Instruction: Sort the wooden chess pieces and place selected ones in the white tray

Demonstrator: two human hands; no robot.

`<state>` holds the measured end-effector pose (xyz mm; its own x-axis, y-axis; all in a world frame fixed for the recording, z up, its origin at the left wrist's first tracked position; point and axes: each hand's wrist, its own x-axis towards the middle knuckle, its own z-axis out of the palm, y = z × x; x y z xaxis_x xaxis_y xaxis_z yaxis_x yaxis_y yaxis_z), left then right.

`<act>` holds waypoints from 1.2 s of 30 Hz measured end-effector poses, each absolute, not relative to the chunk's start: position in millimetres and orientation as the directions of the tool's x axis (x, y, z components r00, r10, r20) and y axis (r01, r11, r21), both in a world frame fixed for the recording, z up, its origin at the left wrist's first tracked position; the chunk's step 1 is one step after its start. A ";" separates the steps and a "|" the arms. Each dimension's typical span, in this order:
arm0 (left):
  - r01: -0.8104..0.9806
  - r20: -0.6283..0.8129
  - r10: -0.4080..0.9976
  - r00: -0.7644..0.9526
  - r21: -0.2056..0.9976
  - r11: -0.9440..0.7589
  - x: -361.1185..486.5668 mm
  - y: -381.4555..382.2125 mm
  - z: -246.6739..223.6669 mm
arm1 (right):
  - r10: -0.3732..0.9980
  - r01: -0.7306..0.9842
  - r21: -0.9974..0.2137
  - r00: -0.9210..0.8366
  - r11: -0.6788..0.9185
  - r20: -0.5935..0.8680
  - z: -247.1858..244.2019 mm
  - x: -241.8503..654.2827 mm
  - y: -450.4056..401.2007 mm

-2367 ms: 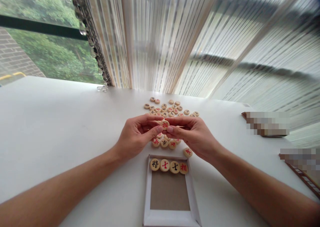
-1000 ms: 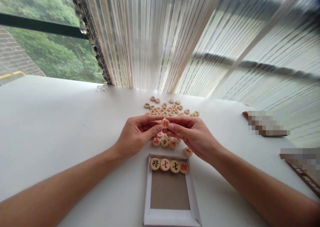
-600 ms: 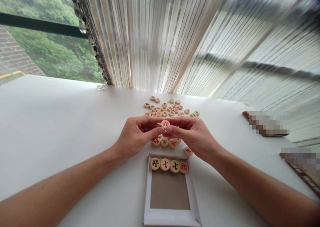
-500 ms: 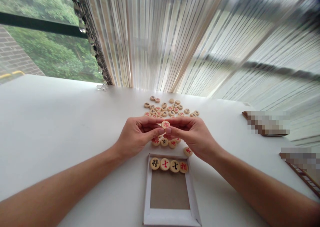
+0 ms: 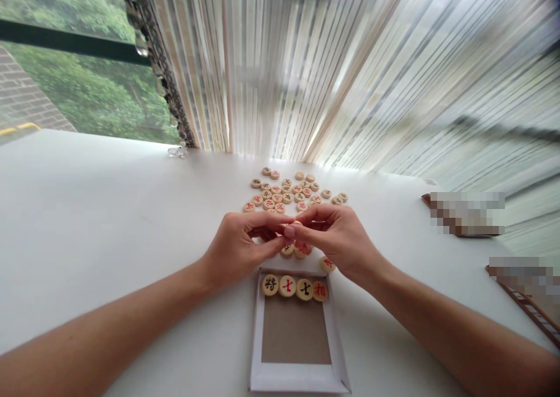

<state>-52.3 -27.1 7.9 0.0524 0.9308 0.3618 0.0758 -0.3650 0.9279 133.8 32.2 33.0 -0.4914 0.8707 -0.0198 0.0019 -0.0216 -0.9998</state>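
Note:
Above the near edge of the piece cluster, my right hand (image 5: 339,236) pinches a round wooden xiangqi piece (image 5: 297,223) between thumb and fingers. Most of that piece is hidden by the fingertips. My left hand (image 5: 245,242) meets it from the other side, its fingertips closed against the piece. Just below the hands lies a shallow white box (image 5: 257,333) with a brown bottom. Along its far end is a row of several pieces, black 将 (image 5: 270,285), red 士 (image 5: 287,286), black 士 (image 5: 305,289) and red 相 (image 5: 320,291).
Several loose xiangqi pieces (image 5: 286,198) with red or black characters spread over the white table (image 5: 131,222) beyond my hands. One red-marked piece (image 5: 327,264) lies beside the box's far right corner. Two brown-edged objects, partly blurred, stand at right. A string curtain (image 5: 271,64) hangs behind.
The held piece, which faced me with a red 相 showing, is now turned and mostly covered by my fingers. My right thumb has moved over it; my left fingertips have dropped slightly.

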 end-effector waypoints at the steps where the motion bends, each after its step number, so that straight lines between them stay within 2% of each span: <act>1: 0.083 0.368 0.928 0.055 0.925 -0.372 -52.6 -27.2 7.4 | 0.868 0.004 -1.000 -0.497 -0.018 -0.017 33.3 134.1 31.9; 7: 0.036 0.335 0.942 0.023 0.941 -0.336 -53.9 -25.1 5.7 | 0.839 0.012 -1.000 -0.544 -0.010 -0.015 34.2 136.6 34.1; 14: -0.059 0.264 0.964 -0.038 0.962 -0.265 -54.7 -22.6 10.5 | 0.798 -0.024 -0.996 -0.600 -0.090 -0.058 33.0 137.7 35.6; 19: -0.057 0.256 0.966 -0.046 0.964 -0.258 -53.8 -23.3 12.2 | 0.799 -0.057 -0.991 -0.599 -0.120 -0.062 34.9 135.8 33.4; 23: -0.007 0.272 0.962 -0.014 0.962 -0.272 -51.9 -25.4 11.3 | 0.823 -0.053 -0.990 -0.563 -0.131 -0.078 33.6 133.7 33.5; 29: 0.056 0.322 0.946 0.038 0.945 -0.324 -52.8 -27.1 8.3 | 0.810 -0.032 -0.997 -0.585 -0.066 -0.035 33.2 133.3 33.3; 36: 0.017 0.356 0.933 0.059 0.934 -0.357 -53.2 -27.7 7.6 | 0.796 -0.040 -0.999 -0.605 -0.032 -0.001 35.3 134.4 30.4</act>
<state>-53.2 -27.7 7.6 0.0586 0.9327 0.3557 0.0166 -0.3572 0.9339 134.4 30.4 35.3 -0.6054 0.7959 -0.0012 -0.0395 -0.0315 -0.9987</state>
